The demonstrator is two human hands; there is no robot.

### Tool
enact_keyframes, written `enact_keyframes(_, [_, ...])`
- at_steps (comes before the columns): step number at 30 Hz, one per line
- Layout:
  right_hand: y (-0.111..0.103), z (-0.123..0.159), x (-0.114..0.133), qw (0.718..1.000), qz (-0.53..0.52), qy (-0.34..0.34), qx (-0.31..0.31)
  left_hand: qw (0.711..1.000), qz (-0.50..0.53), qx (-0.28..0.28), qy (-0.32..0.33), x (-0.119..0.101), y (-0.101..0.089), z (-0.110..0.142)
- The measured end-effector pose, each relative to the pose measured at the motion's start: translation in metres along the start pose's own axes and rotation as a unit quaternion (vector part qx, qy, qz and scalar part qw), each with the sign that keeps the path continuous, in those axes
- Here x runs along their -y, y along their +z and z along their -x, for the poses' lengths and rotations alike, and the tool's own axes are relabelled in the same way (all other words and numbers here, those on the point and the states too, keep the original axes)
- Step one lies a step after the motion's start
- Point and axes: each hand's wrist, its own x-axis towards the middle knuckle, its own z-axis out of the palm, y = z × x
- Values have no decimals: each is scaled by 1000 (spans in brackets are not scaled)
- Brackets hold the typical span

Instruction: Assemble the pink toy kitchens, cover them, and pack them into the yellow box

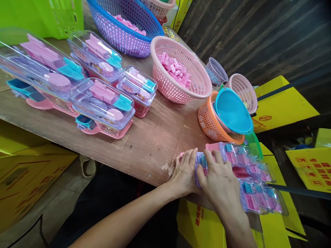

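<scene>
At the table's near right edge, both hands are on a small plastic case with a clear purple lid and pink and blue parts. My left hand wraps its left end, fingers closed together. My right hand presses over the lid from the right, fingers bent around it. Most of this case is hidden under the hands. Right beside it lie several similar clear-lidded cases with pink and blue pieces inside. More such cases stand stacked at the left of the table.
A pink basket with small pink pieces stands mid-table, a blue basket behind it. An orange basket carries a blue bowl. Yellow cartons stand at the right and another carton lower left. A green crate sits at upper left.
</scene>
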Motion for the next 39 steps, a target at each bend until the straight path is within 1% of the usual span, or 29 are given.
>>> enact_keyframes(3, [-7,1,9,999,47,-3,-6,1000,5,0,4,0,0,0])
enact_keyframes(8, [-14,2,20,996,84,12,9,1000,15,-9,11,-1,-1,1])
enact_keyframes(11, [-13,1,19,996,89,12,5,1000,17,-11,16,0,-1,1])
enact_keyframes(17, [-10,-1,13,998,63,-23,17,1000,11,-14,16,1,0,2])
enact_keyframes(22, [-9,-2,18,996,84,5,12,1000,1,-18,17,1,0,2])
enact_keyframes(27, [-7,-3,8,999,22,-23,37,999,-2,-30,20,1,4,3])
enact_keyframes(31, [-5,-8,5,999,11,-11,39,999,-14,-30,19,2,5,2])
enact_keyframes(33, [-3,-10,3,999,-12,-10,37,999,-20,-27,26,2,4,2])
enact_keyframes(36, [0,-6,-8,994,-103,-16,39,998,-35,-40,33,0,3,6])
enact_keyframes(38, [6,7,-20,984,-178,-1,29,997,-41,-49,41,-3,10,12])
enact_keyframes(39, [10,16,-27,979,-204,18,20,997,-37,-47,50,-5,16,15])
